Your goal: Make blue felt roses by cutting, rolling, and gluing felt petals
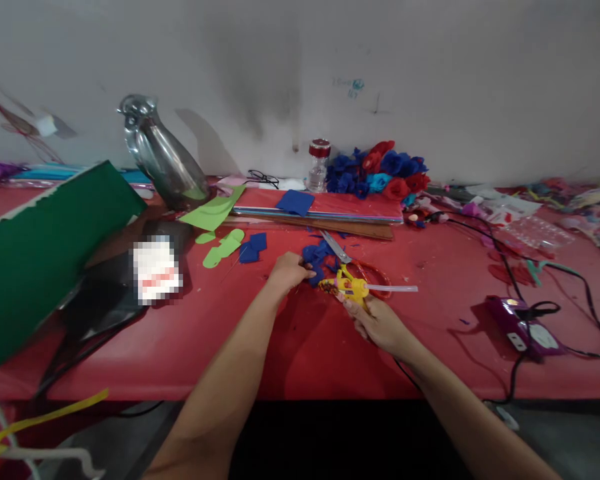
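Observation:
My right hand (377,325) is wrapped round a yellow glue gun (353,287) with a clear glue stick jutting out to the right. Its nozzle end points left, toward my left hand (291,271). The fingers of my left hand are pressed together at the edge of a clump of blue paper petals (317,259); how much of it they grip is hard to tell. Scissors (336,247) with orange-red handles lie just behind the glue gun. Blue paper squares (253,248) and green cut pieces (223,248) rest on the red table to the left.
Behind are stacked paper sheets (320,208), a jar (319,167), blue and red paper flowers (380,172) and a metal jug (163,157). A green board (50,260) and black bag (105,293) stand left. A purple power box (523,330) with cables lies right.

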The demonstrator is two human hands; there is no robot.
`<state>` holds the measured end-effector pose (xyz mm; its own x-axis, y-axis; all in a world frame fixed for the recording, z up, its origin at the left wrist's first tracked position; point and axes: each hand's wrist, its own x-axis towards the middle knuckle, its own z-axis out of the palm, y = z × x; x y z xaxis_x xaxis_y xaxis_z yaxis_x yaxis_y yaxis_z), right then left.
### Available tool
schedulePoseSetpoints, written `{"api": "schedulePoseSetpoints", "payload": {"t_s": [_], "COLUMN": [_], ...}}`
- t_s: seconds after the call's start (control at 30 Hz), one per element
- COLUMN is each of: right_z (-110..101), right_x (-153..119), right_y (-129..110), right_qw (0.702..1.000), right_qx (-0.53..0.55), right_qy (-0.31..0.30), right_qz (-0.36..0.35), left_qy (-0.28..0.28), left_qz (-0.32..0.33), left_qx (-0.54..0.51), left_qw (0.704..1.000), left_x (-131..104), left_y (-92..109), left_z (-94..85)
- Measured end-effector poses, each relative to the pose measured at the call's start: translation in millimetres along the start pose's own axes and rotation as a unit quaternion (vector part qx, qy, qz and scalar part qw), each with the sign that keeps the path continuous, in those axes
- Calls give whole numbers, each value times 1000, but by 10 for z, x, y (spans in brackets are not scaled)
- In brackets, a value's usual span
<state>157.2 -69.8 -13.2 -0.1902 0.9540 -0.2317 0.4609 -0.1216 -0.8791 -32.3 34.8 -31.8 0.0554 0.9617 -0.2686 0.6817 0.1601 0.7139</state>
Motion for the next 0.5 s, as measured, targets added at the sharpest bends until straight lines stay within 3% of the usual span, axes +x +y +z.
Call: {"api": "schedulePoseSetpoints", "payload": {"t_s": [0.5], "right_z": [-53], "right_x": [20], "right_y": [93], "right_qw": [999], "right_qx": [-21], "right_qy": [38], "right_qz": [-11], "left_qy": [10], "left_qz": [15], "left_qx": [-42], "left_qw": [999], "left_x": [-18], "left_y": [-10], "left_z": [-8]}}
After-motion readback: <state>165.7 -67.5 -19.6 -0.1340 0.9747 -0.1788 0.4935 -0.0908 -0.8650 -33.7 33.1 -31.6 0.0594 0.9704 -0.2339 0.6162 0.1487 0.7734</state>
